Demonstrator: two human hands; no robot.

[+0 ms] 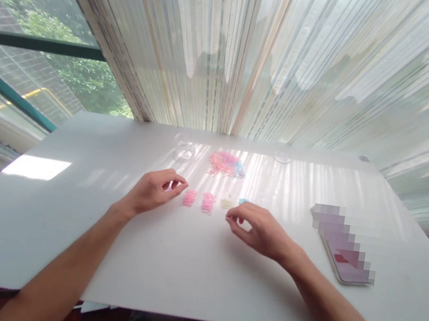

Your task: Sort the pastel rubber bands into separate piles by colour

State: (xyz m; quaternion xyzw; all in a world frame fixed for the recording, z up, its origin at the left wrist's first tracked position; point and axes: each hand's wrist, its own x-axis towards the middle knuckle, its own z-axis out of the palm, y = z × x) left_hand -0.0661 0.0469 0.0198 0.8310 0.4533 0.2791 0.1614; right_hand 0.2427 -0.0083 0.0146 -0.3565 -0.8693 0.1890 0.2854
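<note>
My left hand (pixel 161 189) hovers at the left end of a row of small sorted groups, its thumb and forefinger pinched together. Closest to it is a pink group of small loop-like pieces (pixel 189 198), then a second pink group (pixel 208 203). My right hand (pixel 256 230) is also pinched, just in front of a pale yellow group (pixel 227 203). Behind its knuckles a blue group (pixel 244 201) is partly hidden. Anything between either hand's fingertips is too small to make out. Beyond the row lies a mixed pile of pink, lilac and blue pieces (pixel 226 164).
Clear round dishes stand left (pixel 184 152) and right (pixel 282 157) of the pile. A phone (pixel 344 259) with a blurred screen lies to the right on the white table (pixel 183 277). Striped curtains (pixel 236 53) hang along the far edge, beside a window (pixel 51 76).
</note>
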